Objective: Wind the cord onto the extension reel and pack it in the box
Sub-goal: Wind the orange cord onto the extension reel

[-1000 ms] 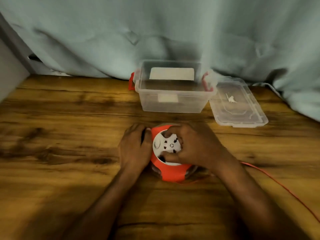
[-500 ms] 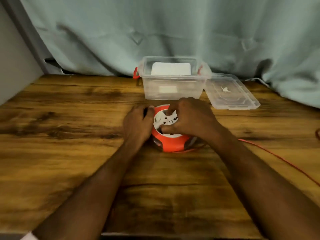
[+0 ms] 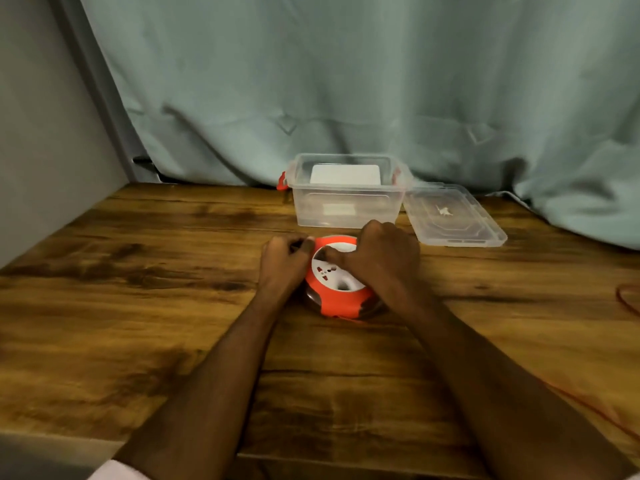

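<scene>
An orange extension reel (image 3: 341,301) with a white socket face lies flat on the wooden table (image 3: 138,306). My left hand (image 3: 282,263) grips its left rim. My right hand (image 3: 382,258) rests on top, fingers curled on the white centre, hiding the reel's right half. A thin orange cord (image 3: 627,301) runs from under the reel across the table to the right edge. A clear plastic box (image 3: 346,202) with red latches stands open just behind the reel, with a white piece inside it.
The box's clear lid (image 3: 453,216) lies flat to the right of the box. A pale green curtain (image 3: 346,91) hangs behind the table. A grey wall (image 3: 41,133) closes the left side. The table's front edge is near my elbows.
My head has lifted and pulled back, so the reel and box appear farther away. The white socket face has turned under my right hand; both hands stay on the reel.
</scene>
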### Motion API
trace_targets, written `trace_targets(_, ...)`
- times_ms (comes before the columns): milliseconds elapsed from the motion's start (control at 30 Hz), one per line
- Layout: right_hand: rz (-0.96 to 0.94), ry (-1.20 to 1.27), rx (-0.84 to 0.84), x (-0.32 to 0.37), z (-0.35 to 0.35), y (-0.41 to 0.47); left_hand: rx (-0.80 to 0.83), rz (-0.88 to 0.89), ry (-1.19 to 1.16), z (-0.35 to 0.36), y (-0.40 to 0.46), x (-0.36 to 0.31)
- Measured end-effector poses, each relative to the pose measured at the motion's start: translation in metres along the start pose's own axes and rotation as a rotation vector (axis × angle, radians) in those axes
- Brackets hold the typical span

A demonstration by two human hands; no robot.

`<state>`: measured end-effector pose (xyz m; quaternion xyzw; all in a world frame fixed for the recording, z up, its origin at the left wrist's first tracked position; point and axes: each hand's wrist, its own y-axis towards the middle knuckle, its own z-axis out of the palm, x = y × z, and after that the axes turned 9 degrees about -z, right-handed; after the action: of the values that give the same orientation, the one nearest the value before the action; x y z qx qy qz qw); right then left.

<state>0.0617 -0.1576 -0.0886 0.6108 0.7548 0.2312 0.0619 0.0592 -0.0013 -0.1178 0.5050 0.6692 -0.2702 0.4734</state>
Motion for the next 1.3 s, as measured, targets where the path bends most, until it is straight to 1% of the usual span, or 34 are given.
trace_targets(67, -0.036, -0.011, -0.019, -0.004, 0.001, 0.001, 0.005, -0.008, -0.043, 0.000, 0.005, 0.002)
trace_targets(100, -0.097, -0.008, -0.023, -0.008, 0.001, 0.002, 0.004, -0.021, -0.066, 0.000, 0.007, 0.003)
trace_targets(167, -0.286, 0.047, -0.022, -0.018, -0.001, 0.005, 0.007, -0.054, -0.128, 0.000, 0.012, 0.004)
trace_targets(233, -0.455, 0.148, 0.054, -0.028, -0.007, 0.006, 0.012, -0.069, -0.172, 0.000, 0.014, 0.004)
trace_targets(300, -0.538, 0.179, 0.189, -0.034, -0.014, 0.006, 0.006, -0.064, -0.182, 0.001, 0.017, 0.004)
trace_targets(333, -0.549, 0.167, 0.232, -0.036, -0.015, 0.005, 0.005, -0.058, -0.182, 0.002, 0.019, 0.005)
trace_targets(400, -0.536, 0.139, 0.240, -0.037, -0.018, 0.004, 0.008, -0.044, -0.163, 0.002, 0.020, 0.004)
trace_targets(533, -0.484, 0.028, 0.193, -0.030, -0.025, -0.001, 0.032, 0.020, -0.182, 0.000, 0.018, 0.006)
trace_targets(633, -0.452, -0.023, 0.142, -0.018, -0.022, -0.006, 0.031, 0.016, -0.227, -0.002, 0.016, 0.005)
trace_targets(733, -0.368, -0.020, 0.080, -0.014, -0.018, -0.006, 0.020, 0.023, -0.281, -0.001, 0.015, 0.004)
trace_targets(867, -0.272, 0.000, 0.020, -0.006, -0.008, -0.008, -0.011, 0.051, -0.291, -0.001, 0.013, 0.000)
trace_targets(1000, -0.212, -0.068, -0.038, 0.004, 0.004, -0.010, 0.002, 0.066, -0.278, 0.001, 0.011, 0.001)
trace_targets(1067, -0.258, -0.054, -0.069, 0.005, 0.004, -0.010, 0.003, 0.076, -0.276, 0.001, 0.012, 0.002)
trace_targets(1167, -0.419, 0.088, -0.058, -0.005, -0.008, -0.007, 0.005, 0.071, -0.298, 0.002, 0.015, 0.004)
trace_targets(1233, -0.524, 0.201, 0.049, -0.015, -0.018, -0.003, 0.005, 0.080, -0.286, 0.003, 0.017, 0.006)
trace_targets(1300, -0.561, 0.231, 0.193, -0.025, -0.025, 0.000, 0.003, 0.086, -0.277, 0.005, 0.019, 0.007)
